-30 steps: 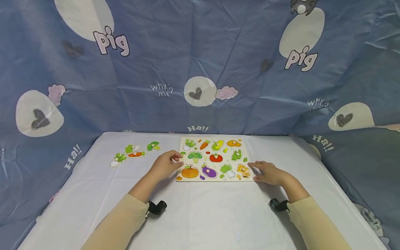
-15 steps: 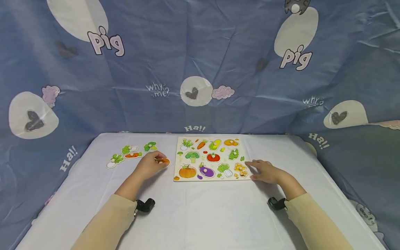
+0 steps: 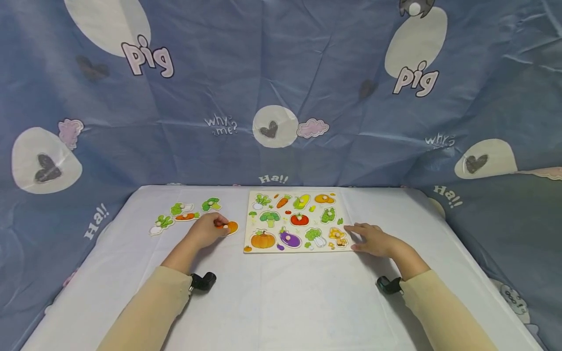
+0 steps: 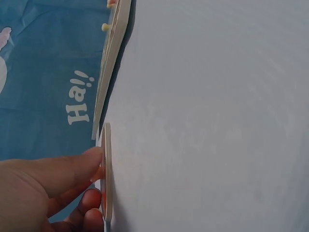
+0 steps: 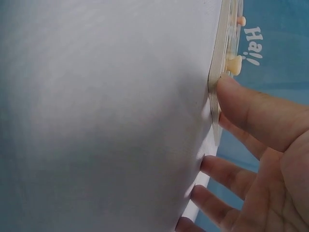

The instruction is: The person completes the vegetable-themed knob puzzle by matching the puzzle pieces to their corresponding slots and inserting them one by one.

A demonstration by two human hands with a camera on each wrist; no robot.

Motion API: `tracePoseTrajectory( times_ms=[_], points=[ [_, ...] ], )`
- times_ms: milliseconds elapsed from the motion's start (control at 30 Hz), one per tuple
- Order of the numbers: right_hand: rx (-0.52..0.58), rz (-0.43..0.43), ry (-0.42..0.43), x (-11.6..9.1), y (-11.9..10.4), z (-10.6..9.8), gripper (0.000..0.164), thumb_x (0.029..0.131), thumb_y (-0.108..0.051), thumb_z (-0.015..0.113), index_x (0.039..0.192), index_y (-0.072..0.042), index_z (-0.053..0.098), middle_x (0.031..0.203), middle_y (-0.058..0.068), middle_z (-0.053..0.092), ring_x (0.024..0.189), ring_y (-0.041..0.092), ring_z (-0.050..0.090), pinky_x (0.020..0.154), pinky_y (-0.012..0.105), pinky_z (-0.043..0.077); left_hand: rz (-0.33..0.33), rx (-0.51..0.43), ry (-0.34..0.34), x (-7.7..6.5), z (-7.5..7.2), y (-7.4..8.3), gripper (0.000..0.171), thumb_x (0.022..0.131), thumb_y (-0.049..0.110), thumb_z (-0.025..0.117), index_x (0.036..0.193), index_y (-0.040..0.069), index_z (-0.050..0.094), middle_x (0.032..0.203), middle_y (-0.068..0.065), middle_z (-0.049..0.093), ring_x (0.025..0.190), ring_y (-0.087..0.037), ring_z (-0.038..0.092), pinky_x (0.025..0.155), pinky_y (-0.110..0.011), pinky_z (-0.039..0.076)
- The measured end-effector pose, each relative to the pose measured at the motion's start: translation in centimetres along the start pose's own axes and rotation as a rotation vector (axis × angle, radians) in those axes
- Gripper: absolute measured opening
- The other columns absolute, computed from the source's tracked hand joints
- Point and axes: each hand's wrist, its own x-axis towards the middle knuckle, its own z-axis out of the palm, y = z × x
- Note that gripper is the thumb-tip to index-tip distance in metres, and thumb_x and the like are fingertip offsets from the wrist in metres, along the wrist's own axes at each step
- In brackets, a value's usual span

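Left hand point(image 3: 206, 231) pinches an orange puzzle piece point(image 3: 232, 227) — right hand point(image 3: 374, 241), fingers spread, has the vegetable puzzle board point(image 3: 314, 222) against its thumb.

blue cloth point(image 3: 281, 83) behind white table point(image 3: 311, 297)

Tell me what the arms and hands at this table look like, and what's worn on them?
They're a person's: the left sleeve and right sleeve are beige, and the left hand and right hand are ungloved. Near each cuff sits a small black round-ended device, one left, one right. I can't make out any cables.
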Motion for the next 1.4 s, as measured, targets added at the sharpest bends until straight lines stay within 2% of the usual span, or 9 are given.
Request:
tracePoseTrajectory(
  times_ms=[267,467,733,1033,1400],
  points=[
    [0.004,0.029,-0.004,-0.2,-0.3,-0.3,0.068,0.093,-0.033,0.07,0.153,-0.015,0.042,0.157,0.028,0.029,0.14,0.055,0.025,0.105,0.073,0.025,-0.018,0.005,-0.017,0.5,0.4,0.1,0.014,0.094,0.01,0.068,0.105,0.003,0.065,0.089,-0.007,0.055,0.084,-0.023,0.051,0.077,-0.037,0.042],
    [0.007,-0.004,-0.001,-0.3,0.0,-0.2,0.068,0.095,-0.031,0.068,0.154,-0.012,0.041,0.156,0.03,0.029,0.139,0.055,0.027,0.105,0.072,0.026,-0.034,0.006,-0.031,0.5,0.7,0.3,0.012,0.097,0.01,0.065,0.107,0.004,0.065,0.09,-0.007,0.055,0.084,-0.023,0.051,0.076,-0.036,0.042],
    [0.03,-0.004,0.005,-0.9,0.3,-0.1,0.069,0.093,-0.033,0.07,0.153,-0.012,0.042,0.155,0.03,0.029,0.138,0.057,0.026,0.104,0.073,0.026,-0.036,-0.005,-0.031,0.0,1.2,0.7,0.011,0.098,0.011,0.064,0.107,0.004,0.065,0.09,-0.007,0.055,0.084,-0.022,0.051,0.076,-0.035,0.042],
    [0.022,-0.024,0.007,-0.5,0.3,0.1,0.068,0.094,-0.035,0.068,0.153,-0.012,0.042,0.155,0.031,0.029,0.138,0.057,0.026,0.104,0.073,0.027,0.011,-0.017,-0.02,-0.7,1.1,0.9,0.009,0.099,0.01,0.063,0.105,0.005,0.067,0.09,-0.006,0.058,0.083,-0.021,0.053,0.078,-0.037,0.044],
    [0.033,-0.025,0.005,-0.4,0.1,0.1,0.068,0.094,-0.036,0.068,0.153,-0.013,0.042,0.155,0.031,0.029,0.139,0.057,0.025,0.104,0.073,0.026,0.035,-0.019,-0.038,-1.8,1.2,2.0,0.009,0.098,0.011,0.064,0.106,0.006,0.067,0.091,-0.005,0.059,0.085,-0.021,0.053,0.079,-0.038,0.044]
  ],
)
